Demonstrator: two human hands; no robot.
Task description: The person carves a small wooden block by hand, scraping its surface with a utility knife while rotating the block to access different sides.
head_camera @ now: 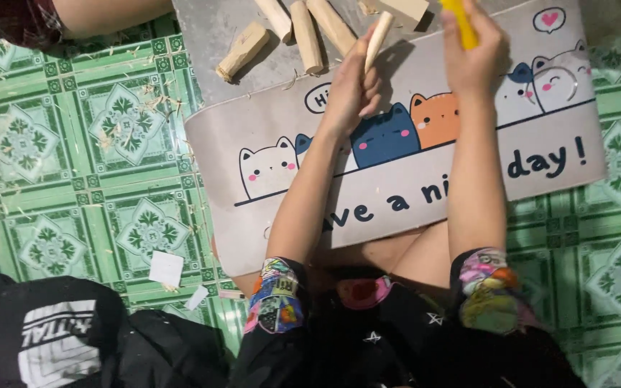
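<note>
- Closest to the camera was a heap of black clothing (102, 338) at the bottom left, next to the person's lap and two sleeves with busy, colourful cuffs.
- Both forearms reached up and away from the body over a floor mat (397, 194) printed with cartoon cats in white, navy and orange.
- Left hand (352, 93) was clenched around a pale wooden stick (377, 39), gripping its lower end so the rounded tip poked up past the knuckles, tilted a bit to the right.
- Right hand (474, 57) was wrapped around a yellow handle (461, 21), some kind of tool, but the frame cut off its top so I couldn't tell what exactly it was.
- Hands were near each other but not touching, the stick just left of the yellow handle.
- Beyond the hands, more cut wooden sticks (303, 32) lay loose on a grey sheet (210, 36) at the top, with one stubby piece (242, 50) off to the left of the bunch.
- Green patterned floor tiles (73, 158) had thin wood shavings scattered about, thickest near the mat's left edge.
- Two small white scraps of paper (166, 269) sat on the tiles just below the mat's corner.
- Someone else's bare arm (109, 14) showed along the top left edge.
</note>
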